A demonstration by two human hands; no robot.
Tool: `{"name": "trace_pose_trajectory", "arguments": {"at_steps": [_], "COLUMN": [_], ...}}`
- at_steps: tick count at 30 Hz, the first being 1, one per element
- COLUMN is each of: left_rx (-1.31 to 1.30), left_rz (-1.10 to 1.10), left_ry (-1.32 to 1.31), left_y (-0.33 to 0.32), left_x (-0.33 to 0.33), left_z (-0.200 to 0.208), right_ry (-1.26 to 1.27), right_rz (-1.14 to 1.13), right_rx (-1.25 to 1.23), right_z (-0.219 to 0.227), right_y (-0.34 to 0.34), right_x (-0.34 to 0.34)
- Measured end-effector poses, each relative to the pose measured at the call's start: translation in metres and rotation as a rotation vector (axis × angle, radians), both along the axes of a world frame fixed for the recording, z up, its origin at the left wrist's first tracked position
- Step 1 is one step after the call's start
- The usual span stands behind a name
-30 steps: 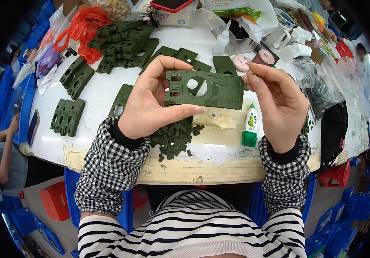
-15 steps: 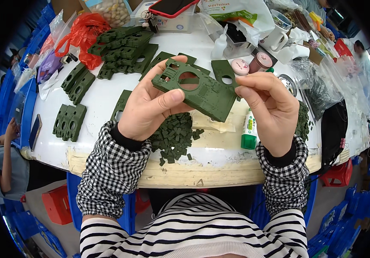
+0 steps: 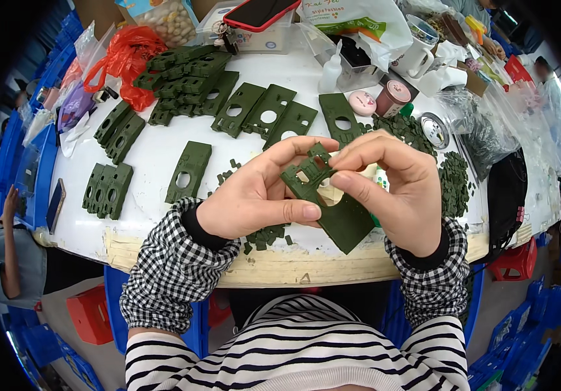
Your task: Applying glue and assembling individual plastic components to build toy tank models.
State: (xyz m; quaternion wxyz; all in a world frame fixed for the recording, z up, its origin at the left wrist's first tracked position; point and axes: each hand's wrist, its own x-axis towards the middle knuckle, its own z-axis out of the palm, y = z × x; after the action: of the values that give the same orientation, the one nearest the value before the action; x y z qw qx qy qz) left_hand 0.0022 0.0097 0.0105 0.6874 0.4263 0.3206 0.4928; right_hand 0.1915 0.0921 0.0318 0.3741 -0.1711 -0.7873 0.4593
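Observation:
A dark green plastic model tank hull (image 3: 345, 225), with a large round hole, is held tilted above the table's front edge. My left hand (image 3: 248, 202) grips its left side, thumb near the round hole and fingers behind. The fingertips of my right hand (image 3: 398, 189) are pinched together at the hull's upper end, by the small square openings; whether a tiny part is between them is hidden. Below my left hand lies a heap of small green pieces (image 3: 267, 238). A green-and-white glue container (image 3: 381, 177) is mostly hidden behind my right hand.
Green hulls lie singly (image 3: 196, 156), in rows (image 3: 108, 189) and in a stack (image 3: 192, 78). More small pieces (image 3: 453, 182) are heaped at right. Behind stand a dropper bottle (image 3: 330, 72), pink round tins (image 3: 394, 98), a red-edged phone (image 3: 261, 14) and a red bag (image 3: 130, 58).
The hull has come nearer to me and right, and turned more steeply. My right hand has shifted from its right edge to its upper end; my left hand moved right with it.

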Motion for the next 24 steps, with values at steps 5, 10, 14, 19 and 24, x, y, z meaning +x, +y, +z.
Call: {"name": "trace_pose_trajectory", "arguments": {"at_steps": [5,10,14,19,24], "left_rx": [0.072,0.128,0.121,0.098,0.114], "left_rz": [0.054,0.014,0.022,0.019,0.024], "left_ry": [0.019,0.109,0.132,0.121,0.127], "left_y": [-0.0019,-0.0008,-0.0011,-0.0016,-0.0011], "left_x": [0.0041,0.0038,0.0043,0.0045,0.0046], "left_z": [-0.0033,-0.0050,-0.0055,-0.0063,-0.0090], "right_ry": [-0.093,-0.123,-0.126,-0.129,-0.138], "right_rz": [-0.096,-0.092,-0.050,-0.053,-0.056], "right_rx": [0.203,0.228,0.200,0.195,0.205], "right_z": [-0.0012,-0.0028,-0.0045,-0.0063,-0.0068], "right_y": [-0.0072,-0.0073,-0.0064,-0.0058,-0.0055], "right_x": [-0.0059,-0.0058,-0.0061,-0.0063,-0.0066]}}
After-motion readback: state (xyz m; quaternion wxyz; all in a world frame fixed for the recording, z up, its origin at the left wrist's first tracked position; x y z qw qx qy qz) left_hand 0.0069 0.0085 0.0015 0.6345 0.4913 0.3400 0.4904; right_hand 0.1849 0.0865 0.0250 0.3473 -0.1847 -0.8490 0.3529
